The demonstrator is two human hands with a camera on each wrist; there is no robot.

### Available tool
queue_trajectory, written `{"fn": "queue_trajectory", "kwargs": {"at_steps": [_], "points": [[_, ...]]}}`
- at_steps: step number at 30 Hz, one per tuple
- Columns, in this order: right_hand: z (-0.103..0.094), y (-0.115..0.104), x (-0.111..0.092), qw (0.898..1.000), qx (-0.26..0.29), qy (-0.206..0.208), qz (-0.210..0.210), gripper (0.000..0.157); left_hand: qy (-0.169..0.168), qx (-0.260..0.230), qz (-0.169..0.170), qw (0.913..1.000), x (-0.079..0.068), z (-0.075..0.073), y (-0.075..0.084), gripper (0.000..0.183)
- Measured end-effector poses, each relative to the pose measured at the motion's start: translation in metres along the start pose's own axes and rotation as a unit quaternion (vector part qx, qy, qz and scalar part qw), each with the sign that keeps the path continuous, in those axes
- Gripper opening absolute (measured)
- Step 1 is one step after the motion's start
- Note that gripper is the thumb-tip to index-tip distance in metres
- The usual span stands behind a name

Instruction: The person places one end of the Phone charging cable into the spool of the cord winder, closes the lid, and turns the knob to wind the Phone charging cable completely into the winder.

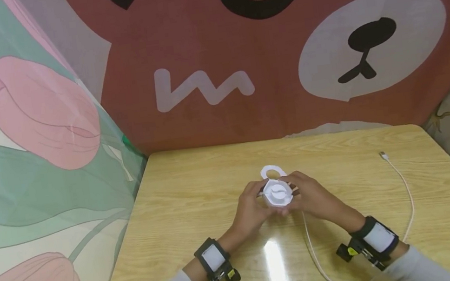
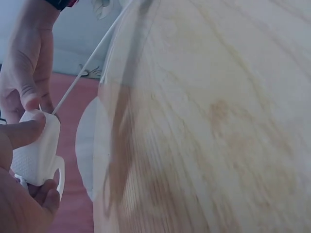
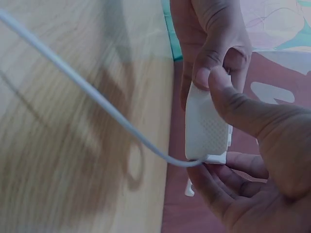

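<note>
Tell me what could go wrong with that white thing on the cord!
The white gadget might slip and drop, because the left grip and right grip hold it up above the table. The cord might get snagged: it passes beneath the right sleeve, so moving that arm could tug it. And the plug isn't plugged into anything, so a pull could drag it across the table.

White faceted plastic case [image 3: 209,124]: fine dotted grid across one side
Thin, smooth white cable [image 3: 97,95]: single even tone
Light-yellow wooden tabletop [image 1: 195,172]: streaked with wavy darker grain
Brick-red hanging cloth [image 1: 206,126]: printed with black and off-white cartoon shapes
Cream hanging cloth [image 1: 45,115]: patterned with pink tulips, green leaves
</note>
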State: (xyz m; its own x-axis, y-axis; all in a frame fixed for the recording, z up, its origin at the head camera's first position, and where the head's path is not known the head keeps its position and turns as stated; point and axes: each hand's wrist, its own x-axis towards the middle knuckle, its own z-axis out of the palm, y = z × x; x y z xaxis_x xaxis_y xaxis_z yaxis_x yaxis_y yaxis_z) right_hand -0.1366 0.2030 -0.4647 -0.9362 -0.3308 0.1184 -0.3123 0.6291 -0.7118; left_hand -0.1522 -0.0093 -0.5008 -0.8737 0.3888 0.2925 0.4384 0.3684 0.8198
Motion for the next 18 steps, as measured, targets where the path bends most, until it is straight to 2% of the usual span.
{"fn": "queue_trajectory", "kwargs": {"at_steps": [3, 7, 9, 12, 15, 18], "points": [[-0.005, -0.003, 0.002, 1.000, 0.002, -0.009, 0.012, 0.084, 0.010, -0.015, 0.006, 0.9998, -0.001, 0.000, 0.000, 0.078], [-0.014, -0.004, 0.011, 0.999, 0.000, 0.013, 0.050, 0.067, 0.012, -0.083, -0.006, 0.9965, -0.002, 0.000, 0.001, 0.076], [-0.020, -0.004, 0.019, 0.997, -0.006, 0.031, 0.074, 0.062, 0.012, -0.135, -0.021, 0.9906, -0.002, 0.001, 0.002, 0.078], [-0.028, -0.001, 0.034, 0.993, 0.001, 0.022, 0.118, 0.071, 0.012, -0.209, -0.040, 0.9771, -0.002, 0.002, 0.004, 0.079], [-0.034, 0.004, 0.051, 0.984, 0.063, -0.023, 0.165, 0.079, 0.009, -0.259, -0.054, 0.9645, -0.003, 0.005, 0.007, 0.080], [-0.035, 0.007, 0.060, 0.975, 0.121, -0.040, 0.184, 0.069, 0.004, -0.283, -0.069, 0.9567, -0.005, 0.008, 0.007, 0.080]]}}
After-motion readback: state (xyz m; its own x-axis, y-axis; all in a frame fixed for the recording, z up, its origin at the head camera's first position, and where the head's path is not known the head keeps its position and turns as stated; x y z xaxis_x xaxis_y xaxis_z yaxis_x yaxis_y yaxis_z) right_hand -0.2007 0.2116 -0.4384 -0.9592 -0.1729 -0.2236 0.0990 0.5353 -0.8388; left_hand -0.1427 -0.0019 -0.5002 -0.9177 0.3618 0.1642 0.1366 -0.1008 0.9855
